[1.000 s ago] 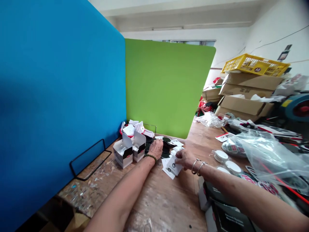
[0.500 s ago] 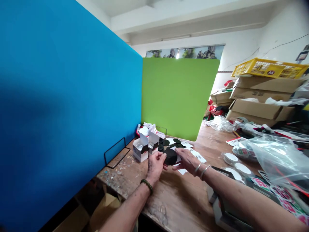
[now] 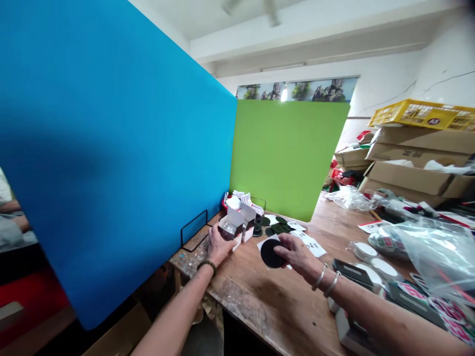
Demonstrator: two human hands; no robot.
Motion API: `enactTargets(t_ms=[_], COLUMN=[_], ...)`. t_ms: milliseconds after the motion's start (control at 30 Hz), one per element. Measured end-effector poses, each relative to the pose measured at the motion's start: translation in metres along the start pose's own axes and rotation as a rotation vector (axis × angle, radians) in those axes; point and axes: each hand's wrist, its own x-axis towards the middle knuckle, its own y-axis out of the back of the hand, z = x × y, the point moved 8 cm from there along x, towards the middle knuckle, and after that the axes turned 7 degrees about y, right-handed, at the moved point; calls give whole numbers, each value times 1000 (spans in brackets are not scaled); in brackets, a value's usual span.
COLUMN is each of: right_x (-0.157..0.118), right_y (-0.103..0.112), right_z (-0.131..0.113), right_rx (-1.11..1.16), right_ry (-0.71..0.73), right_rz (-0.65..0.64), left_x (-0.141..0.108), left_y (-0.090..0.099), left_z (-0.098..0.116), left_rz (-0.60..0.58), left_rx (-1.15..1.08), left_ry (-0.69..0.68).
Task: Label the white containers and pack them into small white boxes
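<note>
My left hand (image 3: pixel 219 245) is wrapped round the near side of a small white-and-black box (image 3: pixel 230 228) with its flap up. A clear piece shows inside that box. Right beside it stands a second open box (image 3: pixel 248 222). Over the table, my right hand (image 3: pixel 300 254) pinches a round black disc (image 3: pixel 272 253), thumb on top, with a white card (image 3: pixel 261 242) behind it. More dark discs (image 3: pixel 281 227) lie beyond, next to white printed cards (image 3: pixel 310 244).
Blue (image 3: pixel 148 148) and green panels (image 3: pixel 282 158) border the wooden table (image 3: pixel 256 306). A black wire stand (image 3: pixel 194 230) is left of the boxes. At right are dark boxes (image 3: pixel 352 274), white round pieces (image 3: pixel 384 268), plastic bags (image 3: pixel 426 247) and stacked cartons (image 3: pixel 411 178).
My left hand has let go of the black disc and moved left onto the near box. My right hand keeps the disc and card. The view has shifted slightly left.
</note>
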Motion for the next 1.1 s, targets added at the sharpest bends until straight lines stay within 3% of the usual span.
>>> enactTargets(t_ms=[167,267,367,433,567,833,967,1100], right_x=[-9,-20,-32,-36,-35,-30,-36,-43], right_y=[-6,-23,-42,-51,-60,-85,-84,-80], right_z=[-69,-84,-88,-89,-86,-82,-81,-73], right_rx=[-243,-502,-823,-948,-1060,-1111,-1134,-1110], right_ry=[272,340,419,456,372,391,418,489], right_rz=[70,77,80,68,-37,-207,-149,-188], left_x=[-88,-137,-162,-168,-171,-177,-175,-165], left_y=[13,18,19,19,17,14,14,15], left_z=[12,17,23,24,23,24,21,18], left_rz=[107,161,162,160,157,163,151,12], left_rx=[2,-6,-28,-43,-33,-7,-19,-161], left_ry=[-86,-115,-158,-173,-177,-250,-226,-222])
